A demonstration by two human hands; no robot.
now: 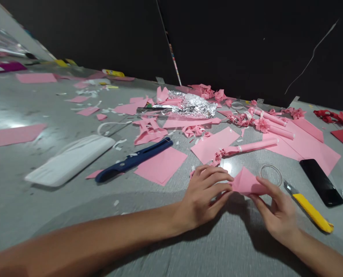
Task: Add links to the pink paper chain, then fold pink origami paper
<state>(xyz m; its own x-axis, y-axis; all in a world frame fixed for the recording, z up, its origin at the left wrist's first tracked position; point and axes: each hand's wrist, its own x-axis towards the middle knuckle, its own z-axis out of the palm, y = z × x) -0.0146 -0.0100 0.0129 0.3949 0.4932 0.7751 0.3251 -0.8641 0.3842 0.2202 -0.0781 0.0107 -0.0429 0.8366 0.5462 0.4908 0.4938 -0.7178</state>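
A small folded piece of pink paper (pixel 247 182) is held between both hands just above the grey surface. My left hand (pixel 207 190) pinches its left end with the fingertips. At its right end, my right hand (pixel 278 207) grips it between thumb and index finger. Just beyond lies a rolled pink paper stick (pixel 255 145) with crumpled pink pieces at its left tip. Behind the right hand rests a ring of pale wire (pixel 271 174). To its right is a yellow box cutter (pixel 312 211) with its blade end pointing away.
Left of the hands lie a blue stapler-like tool (pixel 134 158), a white pouch (pixel 70 159) and pink squares (pixel 162 165). Further back are crumpled foil (pixel 198 104) and pink scraps before a black panel (pixel 232 42). A black phone (pixel 321 182) lies at right.
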